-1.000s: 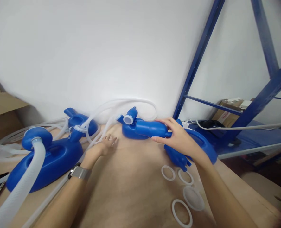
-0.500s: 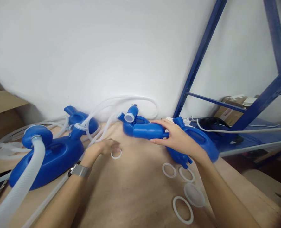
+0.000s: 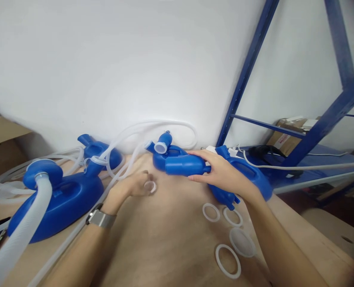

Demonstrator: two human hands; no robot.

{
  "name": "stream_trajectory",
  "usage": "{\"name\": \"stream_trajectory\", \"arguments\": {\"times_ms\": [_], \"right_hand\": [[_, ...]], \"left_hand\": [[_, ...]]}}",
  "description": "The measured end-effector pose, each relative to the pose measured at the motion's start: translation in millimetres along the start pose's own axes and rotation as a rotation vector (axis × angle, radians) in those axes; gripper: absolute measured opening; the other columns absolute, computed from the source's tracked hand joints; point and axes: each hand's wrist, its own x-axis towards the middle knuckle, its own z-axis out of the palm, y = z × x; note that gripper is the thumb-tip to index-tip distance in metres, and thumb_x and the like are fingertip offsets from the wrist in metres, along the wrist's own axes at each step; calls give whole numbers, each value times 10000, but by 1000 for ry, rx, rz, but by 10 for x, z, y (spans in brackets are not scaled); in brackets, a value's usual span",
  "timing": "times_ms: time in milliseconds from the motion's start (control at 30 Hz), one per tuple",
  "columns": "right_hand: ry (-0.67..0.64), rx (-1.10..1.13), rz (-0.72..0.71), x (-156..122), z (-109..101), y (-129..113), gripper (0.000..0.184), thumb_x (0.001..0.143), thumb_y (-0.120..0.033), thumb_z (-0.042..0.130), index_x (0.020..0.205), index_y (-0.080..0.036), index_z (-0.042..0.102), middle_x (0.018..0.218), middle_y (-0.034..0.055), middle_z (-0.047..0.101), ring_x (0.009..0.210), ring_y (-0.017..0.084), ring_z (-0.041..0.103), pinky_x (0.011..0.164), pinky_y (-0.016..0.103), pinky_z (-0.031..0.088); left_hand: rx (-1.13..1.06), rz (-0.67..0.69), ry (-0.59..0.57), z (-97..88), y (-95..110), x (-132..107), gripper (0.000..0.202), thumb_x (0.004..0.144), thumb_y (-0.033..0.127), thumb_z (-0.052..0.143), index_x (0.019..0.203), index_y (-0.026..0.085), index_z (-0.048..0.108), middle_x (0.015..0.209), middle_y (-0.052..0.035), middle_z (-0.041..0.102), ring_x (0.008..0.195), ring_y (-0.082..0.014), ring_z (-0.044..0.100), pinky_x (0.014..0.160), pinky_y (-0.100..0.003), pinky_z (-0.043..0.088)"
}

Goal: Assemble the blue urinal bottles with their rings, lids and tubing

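Observation:
My left hand (image 3: 137, 184), with a watch on its wrist, pinches a small white ring (image 3: 150, 187) at the fingertips, just over the wooden table. My right hand (image 3: 217, 165) is wrapped around the end of a blue cylindrical plastic piece (image 3: 185, 165), thumb on the near side and fingers on the far side. A narrow spout on this piece points toward my right palm. Behind it lies a blue jug-like bottle (image 3: 160, 161), partly hidden, with a small blue cup-shaped piece (image 3: 164, 142) with a whitish rim above it.
White rings (image 3: 211, 212) and a translucent disc (image 3: 242, 242) lie at the right. A blue bottle (image 3: 251, 175) sits beyond my right forearm. Blue bottles (image 3: 63, 203) with white hoses (image 3: 30, 227) fill the left. A blue metal shelf (image 3: 245, 75) and cardboard box (image 3: 6, 135) flank the table.
My left fingers have closed on the small white ring, which is now tilted and raised off the table. My right hand stays on the blue cylindrical piece. The view has shifted slightly.

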Motion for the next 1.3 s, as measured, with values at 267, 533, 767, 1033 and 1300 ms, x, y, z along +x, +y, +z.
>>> {"name": "stream_trajectory", "arguments": {"times_ms": [267, 533, 767, 1033, 1300], "right_hand": [[1, 22, -68, -11, -32, -12, 664, 829, -539, 816, 1433, -351, 616, 1369, 61, 688, 1162, 323, 681, 996, 508, 571], [62, 140, -84, -33, -57, -46, 677, 800, -544, 849, 1405, -342, 625, 1398, 61, 667, 1178, 311, 681, 946, 450, 611], [104, 107, -114, -50, -64, -61, 697, 804, -544, 848, 1425, -331, 613, 1405, 77, 658, 1203, 325, 666, 973, 472, 608], [79, 110, -83, -47, -86, -67, 675, 789, -539, 857, 1402, -343, 652, 1393, 66, 691, 1220, 337, 674, 933, 475, 623], [79, 92, -102, -43, -86, -48, 693, 773, -530, 875, 1403, -340, 658, 1371, 57, 713, 1235, 333, 677, 1021, 499, 584]], "left_hand": [[-788, 305, 376, -530, 269, -434, 554, 852, 422, 796, 1343, 235, 619, 1263, -97, 710, 1146, -284, 704, 1000, -427, 606], [-799, 375, 459, -595, 516, -545, 539, 840, 398, 837, 1317, 235, 647, 1344, -95, 683, 1172, -291, 706, 1054, -461, 604], [-725, 419, 579, -589, 532, -539, 523, 847, 378, 831, 1315, 241, 640, 1355, -94, 678, 1165, -287, 704, 1033, -450, 619], [-661, 416, 601, -573, 537, -527, 534, 859, 368, 813, 1338, 248, 609, 1407, -100, 651, 1196, -288, 688, 1044, -455, 611], [-599, 412, 607, -589, 539, -545, 516, 871, 346, 785, 1348, 247, 615, 1416, -101, 638, 1215, -297, 676, 1056, -457, 602]]}}
